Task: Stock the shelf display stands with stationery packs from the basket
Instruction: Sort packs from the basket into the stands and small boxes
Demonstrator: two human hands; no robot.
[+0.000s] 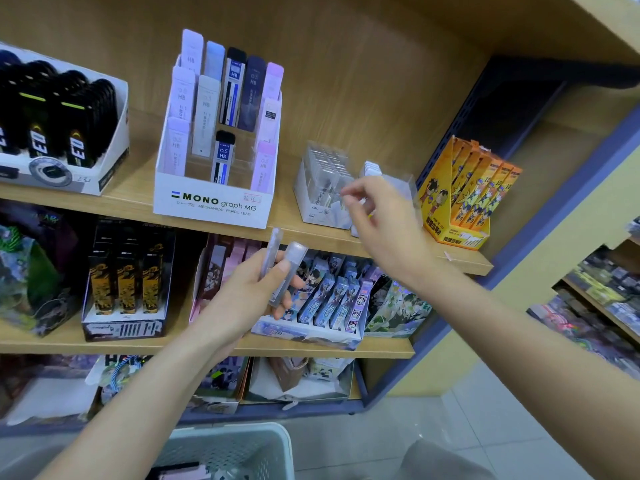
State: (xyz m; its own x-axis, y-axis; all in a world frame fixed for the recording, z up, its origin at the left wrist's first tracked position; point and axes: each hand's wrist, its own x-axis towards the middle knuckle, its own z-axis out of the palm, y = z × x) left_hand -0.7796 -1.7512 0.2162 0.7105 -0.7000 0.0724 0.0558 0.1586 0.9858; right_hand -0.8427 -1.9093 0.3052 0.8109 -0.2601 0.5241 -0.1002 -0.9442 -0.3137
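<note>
Translucent packs (pixel 281 268), two slim cases, were gripped upright in the left hand (pixel 242 292), held in the air just below the upper shelf (pixel 131 199). The right hand (pixel 379 220) was raised at the clear stand (pixel 322 181), thumb and forefinger drawn together. Motion blur prevented any finding on whether they pinched a pack or nothing.

Risks noted:
- **Stand tipping or sliding.** The clear stand appeared light and stood toward the shelf's front edge. In my judgement, a push from the right hand while feeding a pack in could tip it, or slide it toward the orange box (pixel 467 192) nearby.
- **Packs dropping.** Two smooth cases fanned apart in one hand could slip past each other and drop toward the basket (pixel 225 448) or the floor (pixel 502 410).
- **Misfiling.** The packs resembled stock in both the clear stand and the MONO stand (pixel 211 202), so a pack could go into the wrong one if labels went unread.

Condition of packs: clear plastic with a greyish-lilac tint, long and flat, with rounded caps. No print was legible at this sharpness. Further items lay in the basket, too obscure to identify.
</note>
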